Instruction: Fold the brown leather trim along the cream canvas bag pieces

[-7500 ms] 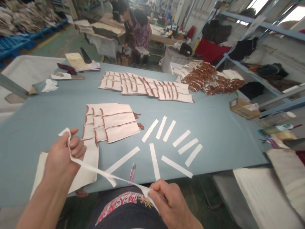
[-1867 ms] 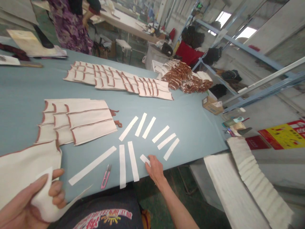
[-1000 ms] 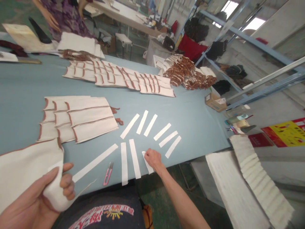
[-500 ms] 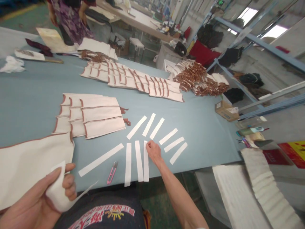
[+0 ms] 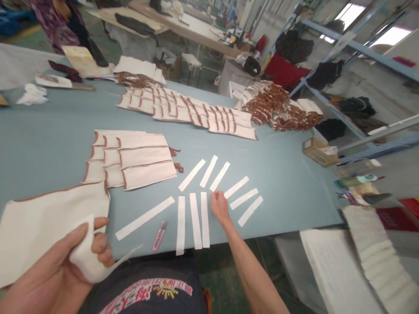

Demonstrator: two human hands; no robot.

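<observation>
My left hand is closed around a curled bundle of white fabric strips, with one loose end trailing to the right. My right hand has its fingers curled together just above the table, beside an upright white strip; what the fingertips hold, if anything, is hidden. Two more upright strips lie left of it, and a longer slanted strip lies further left. Several short slanted strips fan out beyond my right hand. Pink thread snips rest near the table's front edge.
Cream fabric pieces with brown edging lie overlapped at left, beside a larger cream piece. A long overlapped row and a heaped pile lie further back. A cardboard box stands at right. Another person stands across the table.
My right hand has come off the top of the rightmost upright strip and shifted slightly right. My left hand keeps its hold. The view has shifted a little.
</observation>
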